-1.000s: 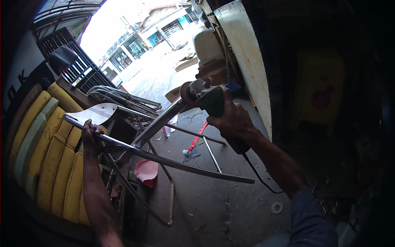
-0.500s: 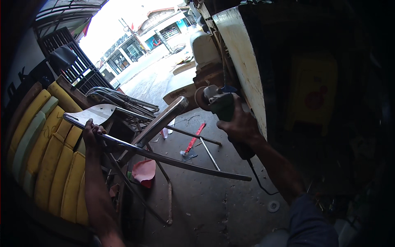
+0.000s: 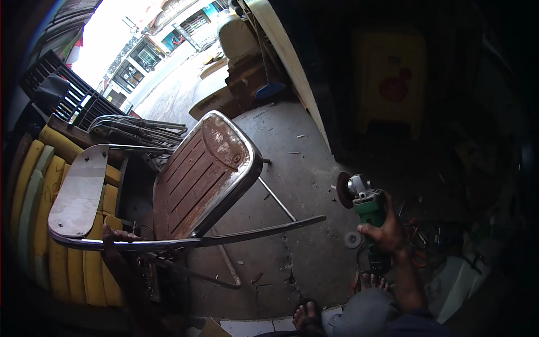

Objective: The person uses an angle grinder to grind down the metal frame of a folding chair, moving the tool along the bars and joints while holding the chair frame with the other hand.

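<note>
Firstly, far left: cushions, yellow with a pale green one among them, stood on edge in a row. Pale panel, round-cornered, bolted, in front of the cushions. Left grip: grasping the rail, fingers over it just beside the panel. Chair frames, bare metal, in a heap beyond. Chair: left of centre, tilted, its brown slatted face rusted or stained, chrome rim worn; the rail runs along its near side and on to the right. Dustpan, blue, long-handled, at the back near a leaning board. Foot, at the lower edge. Grinder, green body, silver head, brown disc facing left, well apart from the chair. Loose ring, grey, flat on the floor. Right grip: clenched round the grinder's body. Plastic chair, yellow with a red mark, in shadow behind
</note>
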`<action>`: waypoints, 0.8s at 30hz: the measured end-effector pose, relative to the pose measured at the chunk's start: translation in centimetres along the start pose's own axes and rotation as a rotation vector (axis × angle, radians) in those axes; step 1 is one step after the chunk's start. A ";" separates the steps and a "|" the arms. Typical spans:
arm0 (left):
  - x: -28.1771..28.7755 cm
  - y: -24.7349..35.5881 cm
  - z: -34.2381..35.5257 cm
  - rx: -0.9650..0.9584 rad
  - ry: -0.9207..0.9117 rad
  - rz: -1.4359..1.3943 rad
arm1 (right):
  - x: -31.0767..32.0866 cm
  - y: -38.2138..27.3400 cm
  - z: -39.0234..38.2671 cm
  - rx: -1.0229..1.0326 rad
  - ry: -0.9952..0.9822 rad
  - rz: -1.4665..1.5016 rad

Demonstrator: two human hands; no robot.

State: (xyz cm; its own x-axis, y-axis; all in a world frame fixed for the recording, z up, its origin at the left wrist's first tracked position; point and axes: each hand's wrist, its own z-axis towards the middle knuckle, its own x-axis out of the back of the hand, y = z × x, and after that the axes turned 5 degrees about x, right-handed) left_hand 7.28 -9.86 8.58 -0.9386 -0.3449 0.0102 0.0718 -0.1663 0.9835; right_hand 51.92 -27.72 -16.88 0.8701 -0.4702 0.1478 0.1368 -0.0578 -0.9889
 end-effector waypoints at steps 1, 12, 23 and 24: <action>1.0 -0.8 -0.8 -0.056 -0.072 0.021 | 0.2 -0.2 -0.5 -0.017 0.022 -0.072; 3.9 -2.3 -5.4 -0.059 -0.244 -0.423 | -3.6 3.5 -3.2 -0.149 -0.343 -0.483; 4.5 -2.4 -4.9 -0.073 -0.187 -0.439 | -12.7 -6.9 -0.2 0.078 -0.902 -0.479; 4.8 -2.3 -4.8 -0.077 -0.200 -0.446 | -12.9 -7.1 0.0 0.115 -0.906 -0.500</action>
State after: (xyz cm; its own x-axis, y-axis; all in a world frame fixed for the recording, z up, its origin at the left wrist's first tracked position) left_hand 4.28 -15.58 5.50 -0.9293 -0.0416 -0.3668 -0.3342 -0.3274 0.8838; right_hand 39.69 -21.20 -11.72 0.7247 0.4245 0.5428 0.5828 0.0428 -0.8115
